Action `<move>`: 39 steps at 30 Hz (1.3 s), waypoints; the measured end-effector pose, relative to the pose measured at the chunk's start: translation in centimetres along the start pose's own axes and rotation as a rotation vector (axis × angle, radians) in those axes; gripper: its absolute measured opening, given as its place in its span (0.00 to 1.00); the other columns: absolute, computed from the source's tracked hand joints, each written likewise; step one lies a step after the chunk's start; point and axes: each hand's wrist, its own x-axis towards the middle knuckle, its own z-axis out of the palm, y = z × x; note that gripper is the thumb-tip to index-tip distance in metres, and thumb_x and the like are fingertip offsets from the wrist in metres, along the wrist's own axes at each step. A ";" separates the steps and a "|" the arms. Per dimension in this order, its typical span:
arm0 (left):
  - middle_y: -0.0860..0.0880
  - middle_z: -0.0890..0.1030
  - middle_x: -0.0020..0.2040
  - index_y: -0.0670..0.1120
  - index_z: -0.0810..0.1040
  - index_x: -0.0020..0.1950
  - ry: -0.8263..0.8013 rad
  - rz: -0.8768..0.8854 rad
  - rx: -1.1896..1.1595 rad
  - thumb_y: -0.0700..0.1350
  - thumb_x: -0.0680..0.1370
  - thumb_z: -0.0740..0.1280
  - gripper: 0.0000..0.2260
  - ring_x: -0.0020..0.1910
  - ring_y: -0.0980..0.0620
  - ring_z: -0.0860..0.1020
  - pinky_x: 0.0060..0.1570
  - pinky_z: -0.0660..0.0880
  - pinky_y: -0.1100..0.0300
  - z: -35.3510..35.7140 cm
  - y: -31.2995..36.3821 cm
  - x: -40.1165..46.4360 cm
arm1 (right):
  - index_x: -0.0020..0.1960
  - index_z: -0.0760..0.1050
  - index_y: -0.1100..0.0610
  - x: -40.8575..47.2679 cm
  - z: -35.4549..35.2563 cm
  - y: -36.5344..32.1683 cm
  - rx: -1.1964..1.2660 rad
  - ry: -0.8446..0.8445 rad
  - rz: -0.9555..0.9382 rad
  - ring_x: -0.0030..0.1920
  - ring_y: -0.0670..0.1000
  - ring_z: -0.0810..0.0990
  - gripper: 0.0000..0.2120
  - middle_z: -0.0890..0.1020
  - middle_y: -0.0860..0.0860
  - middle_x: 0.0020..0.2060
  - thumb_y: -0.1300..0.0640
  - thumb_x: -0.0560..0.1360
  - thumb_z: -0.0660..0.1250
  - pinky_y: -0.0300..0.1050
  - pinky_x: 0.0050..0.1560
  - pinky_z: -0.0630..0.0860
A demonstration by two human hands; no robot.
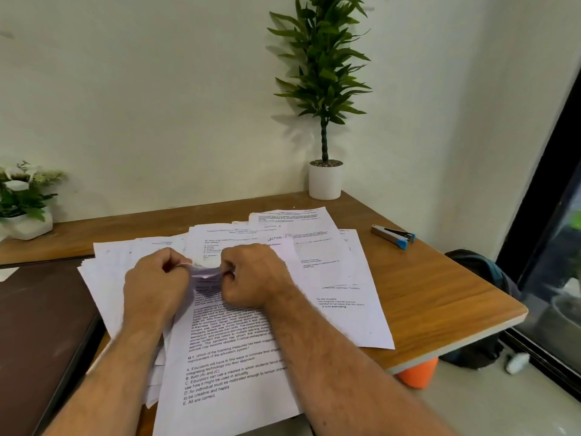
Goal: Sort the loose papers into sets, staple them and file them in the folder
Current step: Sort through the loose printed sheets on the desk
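A loose spread of white printed papers (339,278) covers the middle of the wooden desk (440,294). A printed sheet (226,366) with questions lies nearest me on top. My left hand (154,281) and my right hand (254,275) both pinch its far edge, which is bent up and crumpled between them. A silver stapler (393,236) with blue ends lies on the desk to the right of the papers, apart from both hands. A dark brown folder (41,325) lies flat at the left, its right edge next to the pile.
A tall potted plant in a white pot (324,180) stands at the desk's back corner. A small flower pot (25,221) sits at the back left. A dark bag (484,309) lies on the floor past the desk's right edge, by a dark window frame.
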 end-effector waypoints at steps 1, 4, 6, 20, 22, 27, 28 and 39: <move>0.51 0.84 0.43 0.48 0.84 0.41 0.002 0.014 -0.044 0.42 0.77 0.64 0.10 0.44 0.50 0.78 0.40 0.75 0.54 -0.1 0.0 -0.1 | 0.40 0.75 0.53 0.0 -0.1 0.1 0.001 -0.005 0.012 0.37 0.50 0.76 0.03 0.81 0.49 0.37 0.58 0.70 0.69 0.42 0.38 0.73; 0.50 0.85 0.41 0.48 0.85 0.37 0.073 0.065 -0.141 0.52 0.74 0.56 0.19 0.45 0.49 0.81 0.47 0.80 0.45 -0.5 0.3 -0.7 | 0.38 0.72 0.51 -0.2 -0.3 0.0 0.001 -0.022 0.033 0.36 0.49 0.75 0.06 0.79 0.47 0.34 0.58 0.69 0.70 0.39 0.37 0.69; 0.50 0.85 0.44 0.47 0.85 0.40 0.149 0.050 -0.161 0.53 0.78 0.53 0.23 0.46 0.50 0.82 0.51 0.78 0.49 -0.6 0.3 -0.6 | 0.38 0.71 0.50 -0.3 -0.5 -0.2 -0.018 -0.037 0.017 0.36 0.48 0.74 0.08 0.77 0.46 0.34 0.57 0.69 0.70 0.39 0.38 0.67; 0.46 0.81 0.62 0.46 0.79 0.64 -0.064 -0.195 0.055 0.52 0.72 0.78 0.23 0.61 0.45 0.79 0.61 0.74 0.54 1.8 1.1 5.8 | 0.40 0.67 0.50 0.5 0.8 0.4 -0.051 0.087 -0.009 0.35 0.51 0.72 0.07 0.79 0.49 0.38 0.56 0.70 0.66 0.42 0.37 0.68; 0.45 0.79 0.66 0.44 0.75 0.69 -0.161 -0.238 0.129 0.54 0.70 0.80 0.31 0.63 0.44 0.78 0.62 0.73 0.53 2.6 0.7 5.9 | 0.40 0.69 0.49 0.8 1.1 0.9 -0.024 0.060 0.014 0.37 0.51 0.73 0.06 0.81 0.49 0.40 0.56 0.70 0.67 0.42 0.39 0.70; 0.45 0.82 0.63 0.48 0.72 0.70 -0.061 -0.170 0.125 0.49 0.69 0.81 0.33 0.60 0.43 0.80 0.59 0.76 0.51 3.5 -0.6 6.1 | 0.40 0.77 0.53 1.3 1.7 1.6 0.049 0.033 0.008 0.39 0.51 0.76 0.02 0.82 0.47 0.39 0.59 0.68 0.67 0.43 0.39 0.75; 0.46 0.83 0.60 0.49 0.75 0.67 -0.029 -0.157 0.078 0.48 0.70 0.80 0.28 0.56 0.45 0.81 0.57 0.77 0.52 3.4 -0.5 6.0 | 0.40 0.77 0.53 1.3 1.7 1.6 0.068 0.040 0.008 0.39 0.51 0.77 0.03 0.82 0.47 0.39 0.58 0.67 0.67 0.44 0.40 0.77; 0.52 0.84 0.48 0.48 0.80 0.46 0.086 -0.102 -0.024 0.47 0.79 0.71 0.04 0.45 0.50 0.80 0.38 0.73 0.59 2.1 -0.1 5.6 | 0.38 0.75 0.53 0.9 1.1 1.3 0.054 0.292 -0.022 0.33 0.50 0.76 0.04 0.78 0.45 0.36 0.53 0.66 0.63 0.48 0.33 0.77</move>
